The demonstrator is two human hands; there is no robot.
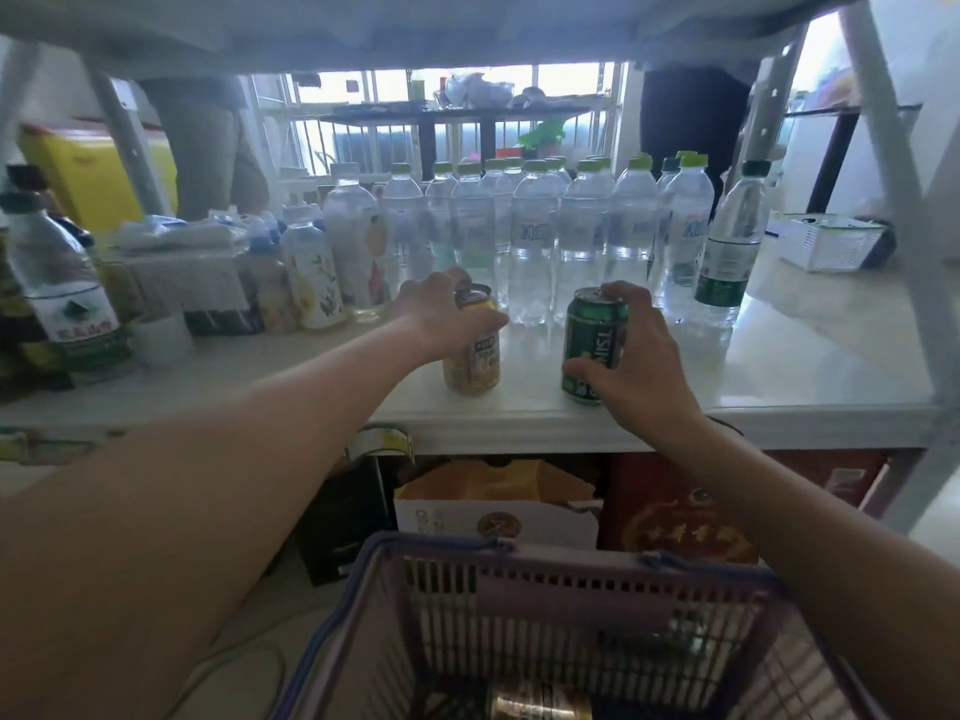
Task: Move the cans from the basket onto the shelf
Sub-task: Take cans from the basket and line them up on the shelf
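Note:
My left hand grips a yellow can that stands upright on the white shelf. My right hand holds a green can, upright on the same shelf near its front edge. The two cans stand side by side, a little apart. Below me is the purple basket; a gold can lies at its bottom, partly cut off by the frame.
Rows of clear water bottles fill the shelf behind the cans. Taller bottles and cartons crowd the left side. A white plastic tray sits at the far right. Boxes stand under the shelf. Shelf uprights flank the opening.

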